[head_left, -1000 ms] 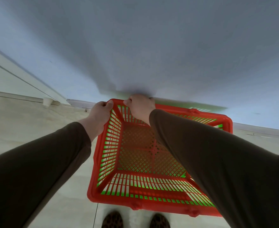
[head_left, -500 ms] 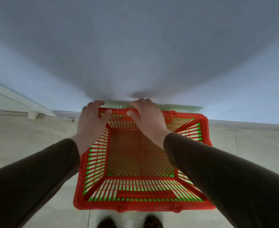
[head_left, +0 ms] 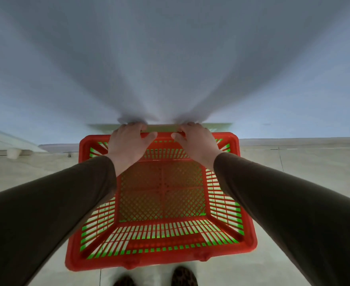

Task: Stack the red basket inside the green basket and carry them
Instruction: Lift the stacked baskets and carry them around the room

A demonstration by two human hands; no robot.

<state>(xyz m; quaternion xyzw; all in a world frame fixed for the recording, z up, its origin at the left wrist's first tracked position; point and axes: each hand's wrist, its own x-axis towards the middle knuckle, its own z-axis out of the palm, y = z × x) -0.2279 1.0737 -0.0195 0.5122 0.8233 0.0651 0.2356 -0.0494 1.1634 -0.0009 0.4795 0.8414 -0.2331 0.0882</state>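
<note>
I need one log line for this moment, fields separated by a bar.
red basket nested in green basket | left hand, right hand grip far rim | stacking done

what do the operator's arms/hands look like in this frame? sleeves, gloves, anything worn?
Both arms wear long, plain dark brown sleeves ending at the wrists. The left hand and right hand are bare: no gloves, rings, watch or markings visible.

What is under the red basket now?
The green basket is under the red basket; its green shows through the red slots on the side walls. Its rim and bottom are covered. The left hand and right hand grip the far rim.
</note>
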